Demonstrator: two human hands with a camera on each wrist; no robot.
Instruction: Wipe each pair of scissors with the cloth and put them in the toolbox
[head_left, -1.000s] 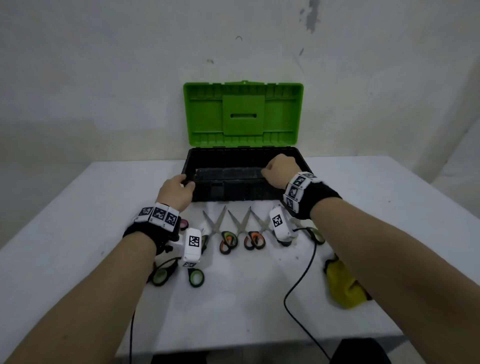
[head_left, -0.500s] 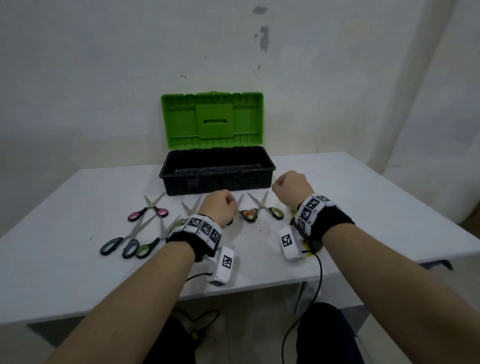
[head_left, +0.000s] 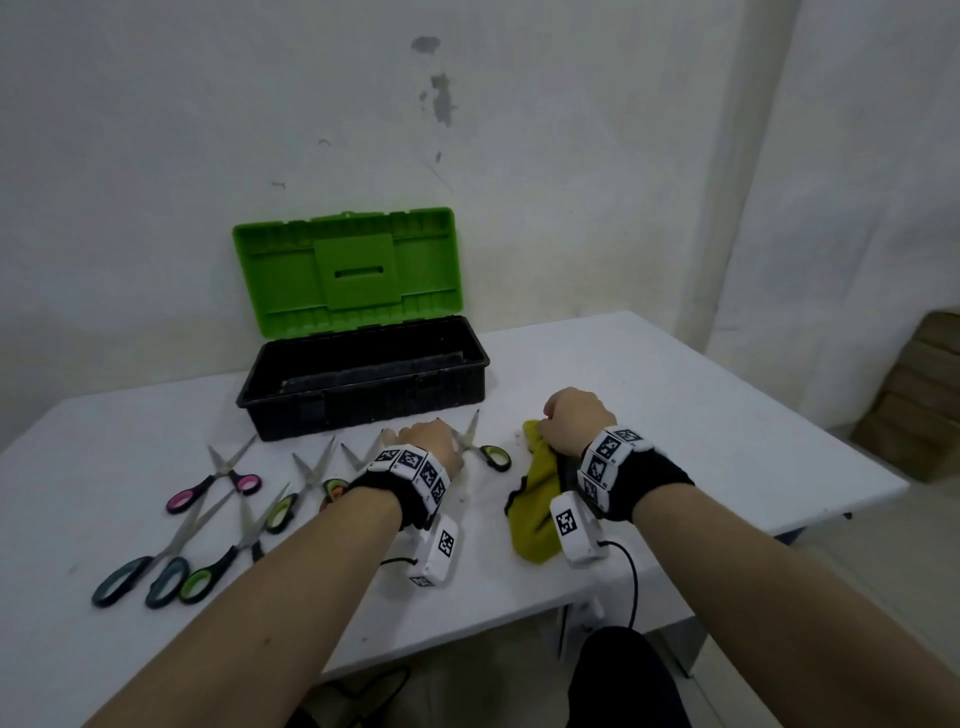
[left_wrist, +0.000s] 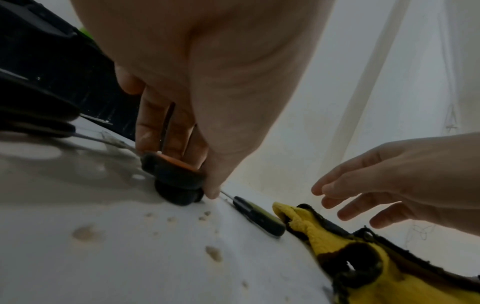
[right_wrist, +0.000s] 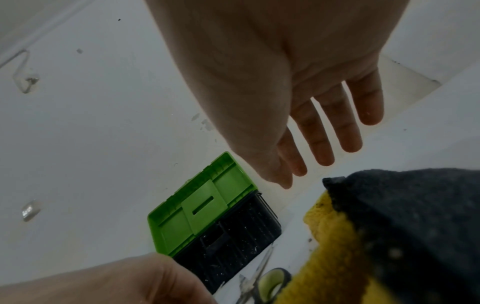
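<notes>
Toolbox (head_left: 363, 395): black ribbed plastic, green lid up. Left hand (left_wrist: 197, 86) pinching orange-handled scissors (left_wrist: 171, 176). Right hand (right_wrist: 298, 86) spread above yellow terry cloth (head_left: 532, 512).

Your forearms are bare, with no sleeves. On your left wrist sits a black band (head_left: 410, 499) ringed by white square tiles (head_left: 413, 467), each printed with a black-and-white coded marker. Under it hangs a white camera block (head_left: 436, 553) bearing one more marker, and a thin black cable leaves it. Your right wrist wears the same kit: a black band (head_left: 657, 480), white marker tiles (head_left: 608, 457), a white block (head_left: 574, 527) and a black cable (head_left: 631, 577) that runs down past the worktop edge.
</notes>
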